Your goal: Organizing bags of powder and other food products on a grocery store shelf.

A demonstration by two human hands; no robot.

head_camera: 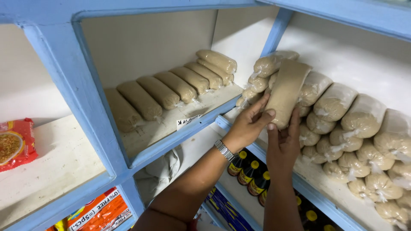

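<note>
My left hand (247, 125) and my right hand (284, 143) both grip the lower end of a long clear bag of tan grain (286, 90), held upright in front of the right shelf compartment. A metal watch (224, 149) is on my left wrist. Behind the held bag, a pile of knotted clear bags of the same tan grain (351, 128) fills the right shelf. A row of sausage-shaped tan bags (171, 87) lies side by side in the middle compartment, left of my hands.
Blue shelf frame post (81, 98) divides the compartments. A red noodle packet (15, 143) lies on the left shelf. Dark bottles with yellow caps (250, 173) stand below my hands. Orange packets (100, 211) sit at the lower left. A paper label (188, 121) hangs on the middle shelf edge.
</note>
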